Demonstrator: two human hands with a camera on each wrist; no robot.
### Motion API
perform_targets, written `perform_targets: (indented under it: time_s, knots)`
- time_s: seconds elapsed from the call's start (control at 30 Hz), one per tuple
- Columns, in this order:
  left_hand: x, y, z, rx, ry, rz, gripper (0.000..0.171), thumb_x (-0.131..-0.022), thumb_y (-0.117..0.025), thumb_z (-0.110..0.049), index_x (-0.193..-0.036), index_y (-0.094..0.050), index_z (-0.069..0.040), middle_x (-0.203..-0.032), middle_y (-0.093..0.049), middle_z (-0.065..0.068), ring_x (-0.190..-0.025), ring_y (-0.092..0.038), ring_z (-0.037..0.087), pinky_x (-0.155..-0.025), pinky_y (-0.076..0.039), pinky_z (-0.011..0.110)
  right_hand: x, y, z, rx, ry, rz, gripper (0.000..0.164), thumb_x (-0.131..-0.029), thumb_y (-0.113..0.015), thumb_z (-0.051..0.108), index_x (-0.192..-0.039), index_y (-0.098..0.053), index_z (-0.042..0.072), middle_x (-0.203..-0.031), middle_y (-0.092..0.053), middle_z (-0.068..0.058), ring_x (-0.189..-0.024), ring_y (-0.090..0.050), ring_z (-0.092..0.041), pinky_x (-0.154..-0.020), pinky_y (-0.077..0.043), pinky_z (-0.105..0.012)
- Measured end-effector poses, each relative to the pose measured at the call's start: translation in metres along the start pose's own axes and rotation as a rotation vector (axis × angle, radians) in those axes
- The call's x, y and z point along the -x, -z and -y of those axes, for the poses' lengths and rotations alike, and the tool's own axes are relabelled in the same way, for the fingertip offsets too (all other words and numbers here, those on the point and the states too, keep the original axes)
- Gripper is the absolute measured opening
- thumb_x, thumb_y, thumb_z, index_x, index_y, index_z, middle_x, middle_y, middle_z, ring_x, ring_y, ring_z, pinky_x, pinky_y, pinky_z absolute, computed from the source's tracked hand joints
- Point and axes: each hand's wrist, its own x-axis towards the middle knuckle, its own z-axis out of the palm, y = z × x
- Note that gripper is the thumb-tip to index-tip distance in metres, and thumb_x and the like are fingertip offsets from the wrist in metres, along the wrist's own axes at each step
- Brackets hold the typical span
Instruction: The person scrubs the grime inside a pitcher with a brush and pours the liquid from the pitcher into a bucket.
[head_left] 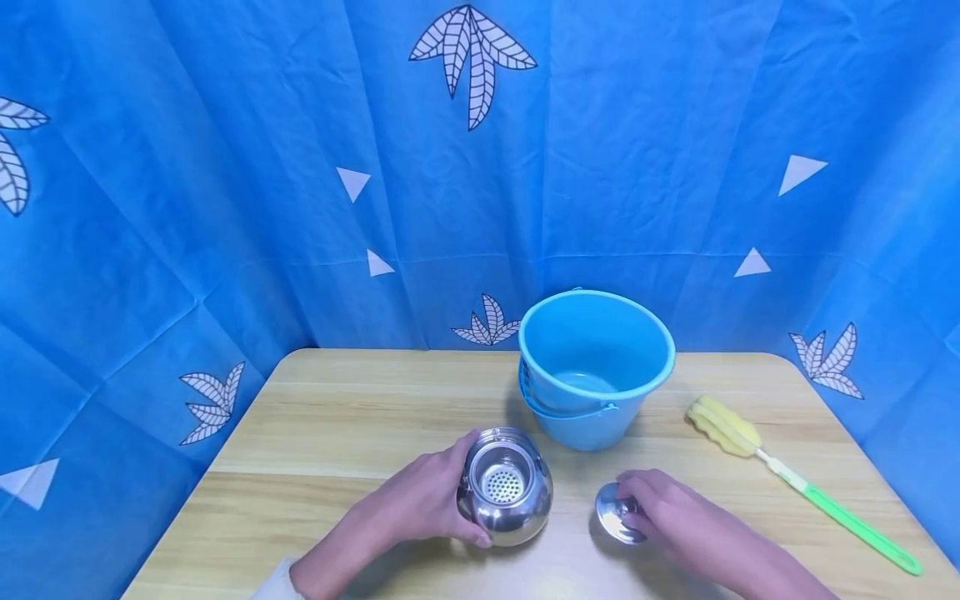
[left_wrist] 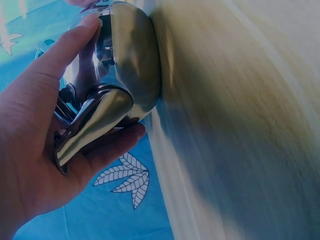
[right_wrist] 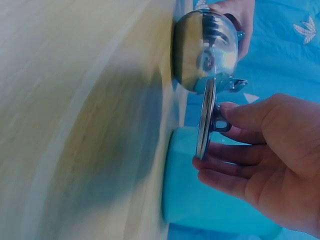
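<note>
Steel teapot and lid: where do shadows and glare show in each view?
Head view: bright highlights on the teapot, a soft shadow below the lid; left wrist view: dim overall, a broad soft-edged shadow across the table; right wrist view: pale shine on the teapot, a large dark shadow on the table.

Through my feed, the bucket [head_left: 577, 427] stands near the table [head_left: 360, 417]'s far edge, the teapot [head_left: 519, 523] before it leftward, the lid [head_left: 610, 512] right of the teapot, the brush [head_left: 787, 476] near the right edge.
</note>
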Motion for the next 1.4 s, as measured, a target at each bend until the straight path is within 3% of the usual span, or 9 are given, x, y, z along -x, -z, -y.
perform_targets:
  time_s: [0.2,0.47,0.9,1.27,1.4]
  knots:
    - [-0.001,-0.001,0.001,0.010,0.002,0.002,0.138,-0.058,-0.094,-0.064,-0.161,-0.025,-0.004,-0.146,-0.060,0.019,-0.128,-0.066,0.033,-0.108,-0.057,0.047,0.006,-0.001,-0.008,-0.008,-0.026,-0.003,0.031,-0.087,-0.078,0.009,-0.116,-0.068,0.013,-0.118,-0.072,-0.005,-0.106,-0.072,-0.025,-0.085,-0.065,-0.036]
    - [-0.001,0.000,0.001,0.014,0.009,0.007,0.139,-0.058,-0.093,-0.065,-0.162,-0.024,-0.004,-0.148,-0.059,0.019,-0.130,-0.064,0.034,-0.109,-0.056,0.048,0.010,-0.001,-0.016,-0.077,-0.145,0.072,0.024,-0.092,-0.074,0.013,-0.115,-0.068,0.013,-0.115,-0.072,-0.002,-0.106,-0.071,-0.024,-0.085,-0.065,-0.038]
    - [-0.002,0.000,0.000,0.004,0.016,0.015,0.139,-0.058,-0.093,-0.065,-0.162,-0.023,-0.004,-0.148,-0.059,0.018,-0.130,-0.064,0.034,-0.110,-0.056,0.048,0.014,-0.007,-0.033,-0.095,-0.181,0.050,0.016,-0.092,-0.074,0.016,-0.107,-0.068,0.017,-0.107,-0.071,0.006,-0.098,-0.071,-0.018,-0.079,-0.064,-0.031]
    - [-0.001,-0.002,-0.001,0.014,0.020,0.022,0.141,-0.058,-0.091,-0.068,-0.163,-0.023,-0.004,-0.150,-0.057,0.019,-0.132,-0.063,0.034,-0.110,-0.056,0.048,0.019,-0.006,-0.044,-0.105,-0.314,0.087,0.016,-0.092,-0.074,0.017,-0.107,-0.069,0.016,-0.110,-0.072,0.002,-0.100,-0.072,-0.020,-0.079,-0.064,-0.031]
    - [-0.001,-0.001,-0.001,0.010,0.021,0.019,0.140,-0.058,-0.092,-0.067,-0.162,-0.023,-0.004,-0.150,-0.057,0.019,-0.131,-0.063,0.034,-0.110,-0.056,0.048,0.021,-0.006,-0.048,-0.107,-0.322,0.088,0.018,-0.091,-0.075,0.016,-0.108,-0.070,0.013,-0.111,-0.072,0.000,-0.100,-0.072,-0.022,-0.079,-0.064,-0.034]
